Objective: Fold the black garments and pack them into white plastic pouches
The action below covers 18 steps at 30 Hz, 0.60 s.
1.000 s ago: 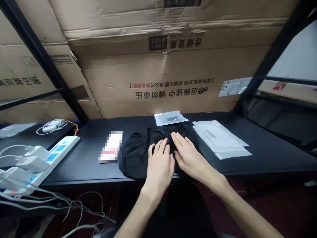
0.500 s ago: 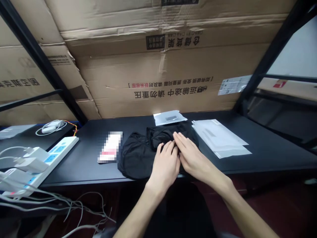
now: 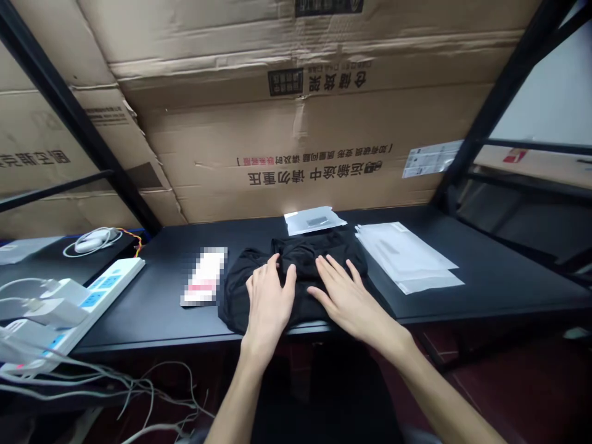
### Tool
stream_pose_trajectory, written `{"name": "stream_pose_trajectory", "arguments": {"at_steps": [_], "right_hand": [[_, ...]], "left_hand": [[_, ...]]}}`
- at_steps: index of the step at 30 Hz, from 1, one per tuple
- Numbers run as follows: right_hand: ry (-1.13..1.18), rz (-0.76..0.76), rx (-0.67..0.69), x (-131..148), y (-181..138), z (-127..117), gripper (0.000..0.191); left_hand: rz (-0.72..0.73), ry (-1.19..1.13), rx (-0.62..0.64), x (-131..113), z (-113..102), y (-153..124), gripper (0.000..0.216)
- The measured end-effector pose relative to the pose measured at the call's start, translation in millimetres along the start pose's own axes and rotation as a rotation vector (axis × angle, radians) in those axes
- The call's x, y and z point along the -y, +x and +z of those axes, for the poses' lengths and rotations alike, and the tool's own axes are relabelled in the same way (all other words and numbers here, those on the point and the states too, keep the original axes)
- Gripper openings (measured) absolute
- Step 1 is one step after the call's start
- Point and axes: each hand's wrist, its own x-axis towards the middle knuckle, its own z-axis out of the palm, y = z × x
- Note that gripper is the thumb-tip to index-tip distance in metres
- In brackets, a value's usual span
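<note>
A black piece of soft cloth [image 3: 300, 302], perhaps a garment, lies bunched and partly folded at the front of the black table [image 3: 499, 277]. My left hand [image 3: 271, 293] rests on its left part, fingers stretched out and thumb apart. On the right part lies my right hand [image 3: 345, 293], palm down with its fingers spread. Neither hand grips anything. The two hands are a short gap apart, with cloth showing between them. What kind of garment it is cannot be made out.
White plastic bags [image 3: 402, 253] lie right of the cloth, another bag [image 3: 314, 220] behind it. A pixelated phone-like object [image 3: 204, 277] is at left, beyond it a power strip [image 3: 108, 280] with chargers and cables. Cardboard [image 3: 296, 123] stands along the back, between black metal posts [image 3: 481, 111].
My hands were close together at the middle of the cloth. Now the left hand has moved left and the fingers of both are spread wider.
</note>
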Motion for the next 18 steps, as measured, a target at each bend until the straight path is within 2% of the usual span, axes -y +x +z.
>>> {"name": "stream_pose_trajectory", "arguments": {"at_steps": [8,13,18], "right_hand": [[-0.020,0.045,0.043,10.1,1.9,3.9,0.070],[0.022,0.003,0.046,1.8,-6.1,-1.5,0.061],[0.080,-0.076,0.016,-3.7,-37.6,-26.2,0.067]], "left_hand": [[-0.031,-0.268,-0.072,-29.4,15.4,9.0,0.058],[0.072,-0.346,-0.133,-50.0,38.5,11.4,0.056],[0.220,-0.309,-0.087,-67.0,55.6,5.7,0.053]]}}
